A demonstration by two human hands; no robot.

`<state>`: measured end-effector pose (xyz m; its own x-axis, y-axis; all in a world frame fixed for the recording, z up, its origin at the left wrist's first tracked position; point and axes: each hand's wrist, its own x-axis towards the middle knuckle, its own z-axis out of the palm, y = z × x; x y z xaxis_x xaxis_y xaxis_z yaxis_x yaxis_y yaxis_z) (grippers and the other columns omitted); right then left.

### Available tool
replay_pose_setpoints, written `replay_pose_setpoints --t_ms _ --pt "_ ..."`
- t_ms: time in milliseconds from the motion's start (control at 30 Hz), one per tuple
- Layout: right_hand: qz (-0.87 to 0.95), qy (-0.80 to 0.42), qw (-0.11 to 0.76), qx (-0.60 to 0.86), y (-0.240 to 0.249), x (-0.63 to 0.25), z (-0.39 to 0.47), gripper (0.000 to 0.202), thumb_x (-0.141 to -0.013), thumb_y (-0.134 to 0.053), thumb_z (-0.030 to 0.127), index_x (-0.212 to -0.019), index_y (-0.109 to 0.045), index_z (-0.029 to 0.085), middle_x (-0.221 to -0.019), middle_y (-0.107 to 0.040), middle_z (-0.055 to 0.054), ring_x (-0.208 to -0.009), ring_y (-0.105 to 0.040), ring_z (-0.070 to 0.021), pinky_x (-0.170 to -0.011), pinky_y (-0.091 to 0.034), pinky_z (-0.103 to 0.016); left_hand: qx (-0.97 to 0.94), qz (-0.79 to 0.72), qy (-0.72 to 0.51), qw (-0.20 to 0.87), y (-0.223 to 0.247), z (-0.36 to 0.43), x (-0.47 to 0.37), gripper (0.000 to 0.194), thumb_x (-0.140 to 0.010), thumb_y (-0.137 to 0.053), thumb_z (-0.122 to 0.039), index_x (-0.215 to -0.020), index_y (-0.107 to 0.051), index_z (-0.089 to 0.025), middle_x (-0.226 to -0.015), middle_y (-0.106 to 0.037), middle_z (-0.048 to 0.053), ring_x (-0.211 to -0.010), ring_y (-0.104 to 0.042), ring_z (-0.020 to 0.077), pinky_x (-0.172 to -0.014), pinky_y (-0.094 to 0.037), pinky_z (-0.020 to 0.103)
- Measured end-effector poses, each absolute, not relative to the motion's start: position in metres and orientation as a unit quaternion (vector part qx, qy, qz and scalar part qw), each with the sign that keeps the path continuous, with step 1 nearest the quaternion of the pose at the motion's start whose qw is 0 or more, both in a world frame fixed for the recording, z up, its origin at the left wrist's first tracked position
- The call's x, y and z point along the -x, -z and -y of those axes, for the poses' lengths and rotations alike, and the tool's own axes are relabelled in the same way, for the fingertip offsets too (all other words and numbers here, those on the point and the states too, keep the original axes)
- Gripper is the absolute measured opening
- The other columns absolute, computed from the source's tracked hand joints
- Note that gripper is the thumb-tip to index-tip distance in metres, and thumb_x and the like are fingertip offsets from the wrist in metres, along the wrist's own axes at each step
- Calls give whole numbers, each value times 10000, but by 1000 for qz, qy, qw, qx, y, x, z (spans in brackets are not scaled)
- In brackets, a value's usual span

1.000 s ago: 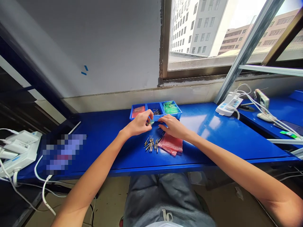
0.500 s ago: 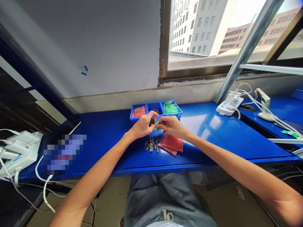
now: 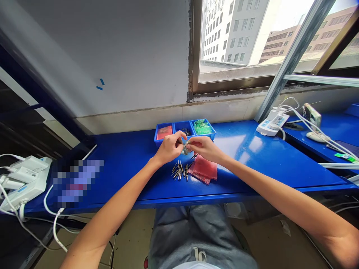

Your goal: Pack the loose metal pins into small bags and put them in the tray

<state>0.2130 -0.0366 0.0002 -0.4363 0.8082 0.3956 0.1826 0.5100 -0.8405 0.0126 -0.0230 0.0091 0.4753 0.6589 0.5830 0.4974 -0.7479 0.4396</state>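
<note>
In the head view my left hand and my right hand meet above the table, both with fingers pinched. Between them is a small clear, green-tinged plastic bag with slim metal parts showing in its lower half. The fingertips hide its top edge. Just below the hands lies a loose pile of slender metal pins with thicker sections. Beside it, under my right hand, red plastic bags lie stacked flat.
Behind the hands stand three joined blue bins, holding red bags, dark metal parts and green bags. White power strips with cables sit right and left. A blurred-out item lies at left on the blue table.
The small bag now hangs more visibly below my fingertips, with its metal contents showing. My hands keep almost the same place and pinch; pins and red bags have not moved.
</note>
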Motion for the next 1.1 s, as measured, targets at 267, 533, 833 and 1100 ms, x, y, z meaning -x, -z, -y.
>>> replay_pose_setpoints --t_ms 267,533,833,1100 --pt "590 -487 515 386 -2 -218 27 292 -738 -793 414 -838 -722 149 -838 -703 -43 -772 -672 -149 -773 -616 -333 -888 -312 -339 5 -13 23 -5 579 -858 -715 -268 -1388 -484 -240 -1317 -503 117 -1085 -635 227 -904 -573 369" --pt "632 -471 503 356 -9 -219 35 346 -740 -816 484 -806 -744 152 -1378 -605 -136 -1002 -676 -210 -703 -618 -309 -887 -314 -338 -9 -7 17 -5 276 -947 -574 -165 -1216 -622 -207 -1163 -653 82 -1100 -652 226 -957 -543 358" --pt "701 -378 477 373 -10 -216 35 288 -826 -722 441 -912 -754 168 -949 -738 -81 -870 -660 -189 -682 -563 -289 -881 -346 -322 9 -5 17 -7 254 -994 -524 -237 -1151 -713 -172 -1087 -753 94 -1026 -700 241 -903 -536 355" --pt "643 -407 522 385 -3 -218 29 303 -795 -712 371 -1018 -585 211 -803 -702 -14 -763 -674 -172 -576 -519 -263 -847 -422 -319 51 -9 20 -8 371 -1059 -404 -428 -1023 -681 -183 -810 -724 47 -743 -680 195 -674 -454 277"
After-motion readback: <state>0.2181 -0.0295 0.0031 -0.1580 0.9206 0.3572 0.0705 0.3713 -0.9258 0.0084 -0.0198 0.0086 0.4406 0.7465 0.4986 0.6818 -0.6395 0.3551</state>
